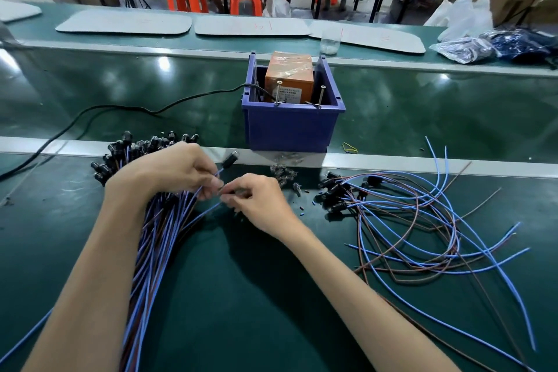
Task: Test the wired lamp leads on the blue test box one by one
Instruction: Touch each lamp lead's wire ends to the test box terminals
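Wires fanned up the near desk in a thick bundle of leads that passed under the left hand. Its fingers were curled round one blue lead, whose black lamp holder poked up just beyond the knuckles. The right hand sat just beside it, fingers pinching a thin wire; whether it belonged to that same lead could not be told. A loose pile of leads sprawled to the right, well apart from the bundle. Small glass bulbs lay scattered between the hands and the blue test box. The box stood farther back, with an orange unit inside and two screws at its near rim, neither touched. Each lead looked light and floppy, so it probably needed gripping close to the wire ends to steer them. The lamp seemed fragile and safer held by its holder.
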